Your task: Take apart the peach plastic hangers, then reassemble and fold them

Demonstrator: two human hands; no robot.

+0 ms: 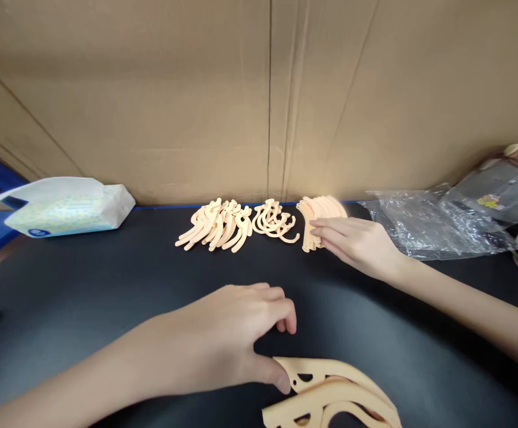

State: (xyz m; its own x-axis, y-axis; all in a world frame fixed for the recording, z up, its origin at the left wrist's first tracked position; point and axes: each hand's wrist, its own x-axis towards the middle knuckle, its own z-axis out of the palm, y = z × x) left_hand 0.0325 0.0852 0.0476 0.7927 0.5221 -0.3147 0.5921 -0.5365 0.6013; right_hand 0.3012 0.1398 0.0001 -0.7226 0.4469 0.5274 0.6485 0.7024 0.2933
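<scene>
My left hand [241,333] hovers low over the black table [84,285], fingers curled, its thumb pressing on a stack of large flat tan curved pieces [334,398] at the near edge. My right hand [357,244] reaches far forward, fingers stretched flat against a fanned stack of thin tan curved pieces [323,211] near the cardboard wall. Left of that stack lie a small pile of tan hook-shaped pieces [274,221] and a bigger pile of tan curved strips [216,224].
A cardboard wall [259,95] closes the back of the table. A soft pack of tissues [69,205] lies at the back left. Crumpled clear plastic bags [423,223] and a grey bag [499,193] sit at the right.
</scene>
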